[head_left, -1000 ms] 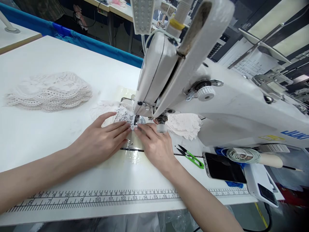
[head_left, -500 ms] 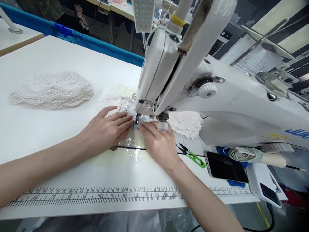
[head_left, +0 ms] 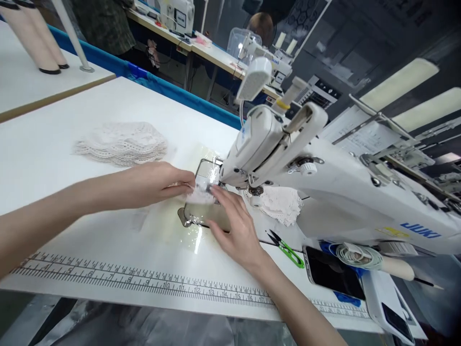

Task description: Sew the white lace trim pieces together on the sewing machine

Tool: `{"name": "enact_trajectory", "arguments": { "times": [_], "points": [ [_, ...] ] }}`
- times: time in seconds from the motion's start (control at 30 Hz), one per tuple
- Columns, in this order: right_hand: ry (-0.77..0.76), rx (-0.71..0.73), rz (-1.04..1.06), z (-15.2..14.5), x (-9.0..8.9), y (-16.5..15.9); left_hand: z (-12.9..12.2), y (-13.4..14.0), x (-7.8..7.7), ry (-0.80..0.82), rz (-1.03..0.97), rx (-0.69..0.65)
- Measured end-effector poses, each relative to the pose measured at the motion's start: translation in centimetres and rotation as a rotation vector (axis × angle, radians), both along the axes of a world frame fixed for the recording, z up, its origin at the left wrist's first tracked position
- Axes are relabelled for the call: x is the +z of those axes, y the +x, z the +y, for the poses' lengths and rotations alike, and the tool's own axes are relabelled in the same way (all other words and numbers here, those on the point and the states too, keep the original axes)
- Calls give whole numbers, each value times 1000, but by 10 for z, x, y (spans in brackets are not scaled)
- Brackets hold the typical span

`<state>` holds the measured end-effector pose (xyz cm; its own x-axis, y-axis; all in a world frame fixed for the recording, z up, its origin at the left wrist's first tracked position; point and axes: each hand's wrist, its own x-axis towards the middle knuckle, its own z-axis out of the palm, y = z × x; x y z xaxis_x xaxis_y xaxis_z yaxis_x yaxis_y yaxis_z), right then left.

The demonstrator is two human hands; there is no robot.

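My left hand (head_left: 162, 182) is closed in a pinch, fingertips on the left edge of a small white lace piece (head_left: 200, 194). That piece lies, slightly blurred, in front of the sewing machine's needle area (head_left: 224, 185). On its other side my right hand (head_left: 237, 226) has thumb and fingers spread apart; its index fingertip reaches the lace piece's right edge. The white sewing machine (head_left: 259, 144) stands just behind both hands. Under its arm sits more white lace fabric (head_left: 281, 204). The presser foot is mostly hidden.
A stack of white lace pieces (head_left: 122, 142) lies at the left back. To the right are green thread snips (head_left: 288, 250), a black phone (head_left: 333, 271) and a coil of pale cord (head_left: 360, 257). A printed ruler (head_left: 144, 283) runs along the table's front edge.
The view has shifted, showing more of the room behind. My left hand has gone from lying flat beside the needle to pinching the lace edge. My right thumb has spread away from the fingers.
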<state>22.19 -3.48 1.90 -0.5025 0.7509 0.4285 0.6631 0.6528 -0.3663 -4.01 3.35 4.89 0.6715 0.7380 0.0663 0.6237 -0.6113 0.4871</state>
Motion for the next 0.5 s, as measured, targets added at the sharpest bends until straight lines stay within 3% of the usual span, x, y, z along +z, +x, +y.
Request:
{"name": "enact_trajectory", "arguments": {
  "times": [0.1,0.17,0.23,0.33,0.43,0.5],
  "points": [
    [-460,89,180,3,24,-23,-5,-18,28,-280,-58,-94],
    [-850,172,336,9,37,-41,-6,-29,39,-335,-95,-112],
    [-1073,168,493,17,43,-58,-6,-45,42,-347,-117,-94],
    [-1129,98,594,27,39,-80,-12,-79,34,-327,-116,-5],
    [-1124,86,533,35,32,-97,-24,-118,16,-355,-26,-15],
    [-1114,86,501,42,31,-109,-28,-139,6,-102,-58,160]
  ]
}}
